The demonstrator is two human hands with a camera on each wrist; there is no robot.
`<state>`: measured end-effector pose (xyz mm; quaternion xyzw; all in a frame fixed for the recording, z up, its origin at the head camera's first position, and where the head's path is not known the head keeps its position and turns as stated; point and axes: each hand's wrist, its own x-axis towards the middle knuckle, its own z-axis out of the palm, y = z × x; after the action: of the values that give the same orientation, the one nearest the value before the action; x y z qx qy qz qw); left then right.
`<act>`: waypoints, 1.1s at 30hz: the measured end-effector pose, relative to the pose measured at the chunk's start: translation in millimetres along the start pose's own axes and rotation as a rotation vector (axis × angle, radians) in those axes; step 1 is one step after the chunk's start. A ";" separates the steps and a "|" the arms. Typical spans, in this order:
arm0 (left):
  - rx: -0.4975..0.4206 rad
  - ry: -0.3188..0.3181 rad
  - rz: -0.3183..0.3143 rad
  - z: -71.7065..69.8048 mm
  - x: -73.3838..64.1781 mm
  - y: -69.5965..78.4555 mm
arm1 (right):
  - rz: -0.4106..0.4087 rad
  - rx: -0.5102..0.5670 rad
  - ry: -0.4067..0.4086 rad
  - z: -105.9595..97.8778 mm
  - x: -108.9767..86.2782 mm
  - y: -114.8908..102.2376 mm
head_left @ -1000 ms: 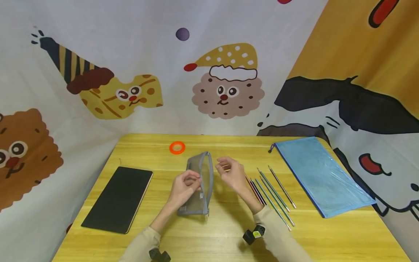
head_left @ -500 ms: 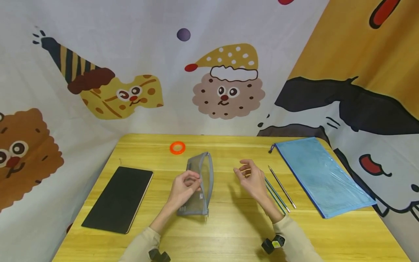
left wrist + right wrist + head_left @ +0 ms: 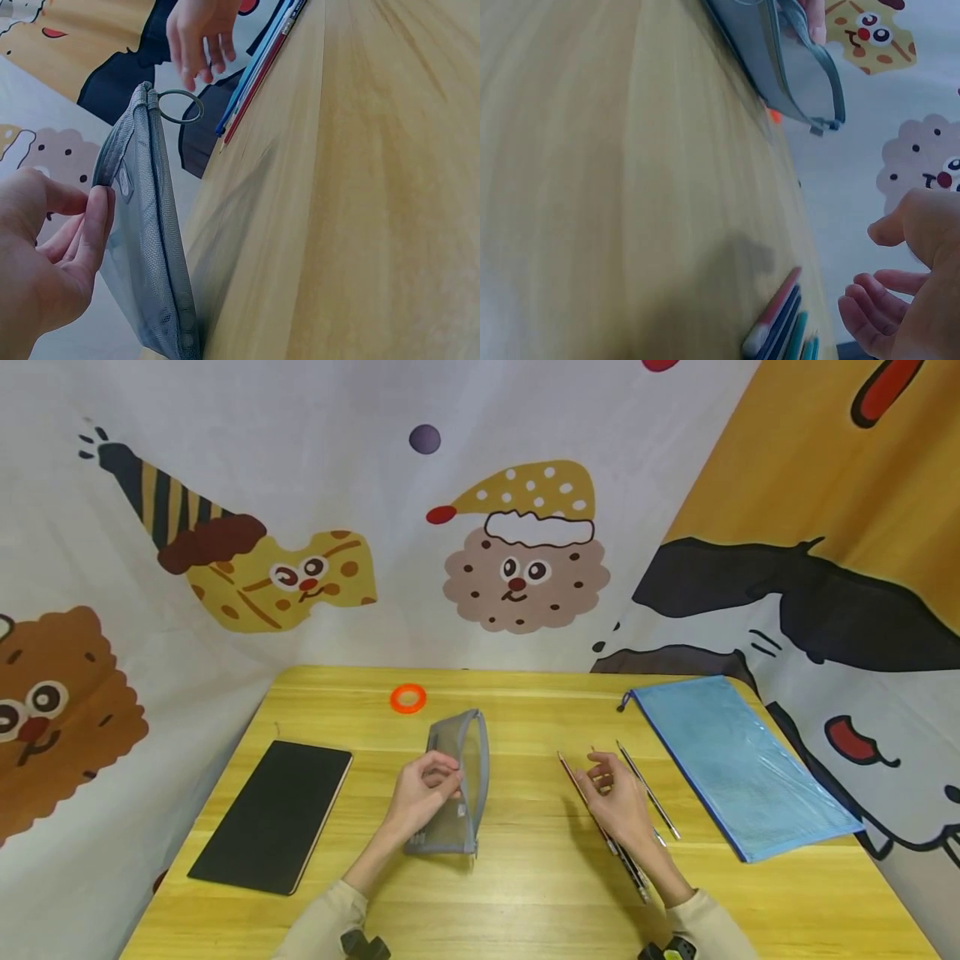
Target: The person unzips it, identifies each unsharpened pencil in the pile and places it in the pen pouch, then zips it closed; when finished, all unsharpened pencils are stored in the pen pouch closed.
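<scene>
A grey mesh pencil pouch (image 3: 447, 735) stands on the table with its zipped mouth gaping to the right. My left hand (image 3: 418, 792) pinches the near side of that mouth between thumb and fingertips; the left wrist view shows the pouch (image 3: 142, 255) with a ring on its zip end. Over the pencils hovers my right hand (image 3: 618, 802), fingers loosely bent and nothing in them. Below it lie several pencils, among them a red one (image 3: 572, 778) and dark ones, partly hidden by the hand. In the right wrist view, teal pencils (image 3: 798, 334) lie beside the red one.
A black notebook (image 3: 270, 818) lies at the left. An orange ring (image 3: 408, 699) sits near the back edge. At the right is a blue zip folder (image 3: 742, 764), with a single pencil (image 3: 648, 789) between it and my right hand. A cartoon-print cloth (image 3: 337, 460) hangs behind the table.
My right hand has moved right, away from beside the pouch mouth to over the pencils. My left hand and the pouch have stayed in place.
</scene>
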<state>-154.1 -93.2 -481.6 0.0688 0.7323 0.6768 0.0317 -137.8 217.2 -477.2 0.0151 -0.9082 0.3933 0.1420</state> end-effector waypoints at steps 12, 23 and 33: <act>-0.006 -0.006 0.003 -0.8 0.1 -2.0 | 0.010 -0.076 0.033 -17.5 -23.8 26.7; -0.006 -0.004 0.002 -2.0 -0.1 -2.3 | 0.047 -0.132 0.010 -23.8 -38.3 42.9; -0.003 -0.009 -0.015 -2.8 0.2 -2.8 | -0.053 -0.251 0.012 -22.8 -40.5 44.3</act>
<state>-154.8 -96.2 -484.1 0.0663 0.7315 0.6774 0.0400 -99.6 260.8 -504.8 0.0191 -0.9488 0.2725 0.1585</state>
